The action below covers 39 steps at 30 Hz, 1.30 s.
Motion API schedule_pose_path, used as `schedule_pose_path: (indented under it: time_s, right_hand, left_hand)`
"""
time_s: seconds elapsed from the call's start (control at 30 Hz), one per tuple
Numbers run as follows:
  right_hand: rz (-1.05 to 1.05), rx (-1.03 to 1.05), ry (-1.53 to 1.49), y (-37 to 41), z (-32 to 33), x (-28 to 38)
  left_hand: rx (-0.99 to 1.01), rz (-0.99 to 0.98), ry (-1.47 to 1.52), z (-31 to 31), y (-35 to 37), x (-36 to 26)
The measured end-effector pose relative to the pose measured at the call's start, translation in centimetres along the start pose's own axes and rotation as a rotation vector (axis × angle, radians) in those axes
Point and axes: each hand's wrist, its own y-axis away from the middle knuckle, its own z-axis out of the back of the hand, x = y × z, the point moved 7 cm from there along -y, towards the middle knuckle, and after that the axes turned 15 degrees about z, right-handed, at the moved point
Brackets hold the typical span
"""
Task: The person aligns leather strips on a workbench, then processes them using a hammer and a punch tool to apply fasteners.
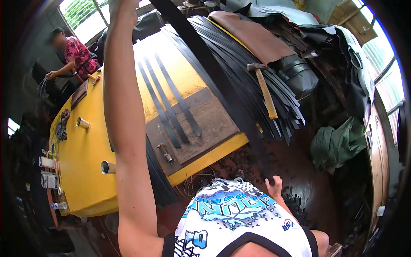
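My left arm reaches far up over the yellow table [98,171]; only the base of my left hand [128,9] shows at the top edge, its fingers out of frame. A long black strip [209,64] runs from the top of the view down to my right hand [274,186], which is low beside my shirt with its fingers curled at the strip's lower end. Three dark strips [165,100] lie side by side across the table and a brown board [197,124]. A small metal tool [165,153] rests on the board's near left part.
A hammer [263,90] lies on a big pile of black strips [239,73] at right. Metal cups [108,167] stand on the table's left. A co-worker [77,53] holds dark strips at the far left. A green bag [338,143] sits at right.
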Motion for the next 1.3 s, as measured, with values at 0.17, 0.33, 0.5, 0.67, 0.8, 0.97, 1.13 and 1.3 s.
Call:
schedule_pose_path:
  time_s: [0.17, 0.33, 0.5, 0.67, 0.8, 0.97, 1.13, 1.3]
  right_hand:
    - [-0.259, 0.186, -0.218, 0.4, -1.0, 1.9]
    - [-0.423, 0.339, -0.396, -1.0, -2.7, 4.9]
    - [-0.423, 0.344, -0.452, -3.2, -2.8, 6.3]
    - [-0.413, 0.353, -0.624, -11.3, -3.5, 9.9]
    - [-0.457, 0.503, -0.804, -13.6, -5.4, 10.4]
    - [-0.501, 0.59, -1.016, -9.8, -7.2, 8.9]
    - [-0.529, 0.635, -0.964, -7.3, -5.6, 8.9]
    - [-0.406, 0.583, -0.855, -9.2, -6.0, 9.8]
  left_hand:
    - [-0.048, 0.373, -0.605, -0.3, -6.3, 18.9]
    - [0.335, 1.064, -0.608, -1.6, 11.4, 37.1]
    - [0.927, 1.276, -0.595, -4.8, 34.2, 31.3]
    - [0.974, 1.434, -0.039, -9.9, 47.3, 28.2]
    - [0.496, 1.315, 0.108, -8.9, 40.4, 33.3]
    - [0.411, 1.557, 0.109, -7.1, 37.8, 36.1]
    - [0.275, 1.445, -0.001, -6.2, 38.2, 37.2]
    - [0.124, 1.0, -0.591, -2.0, 31.1, 37.8]
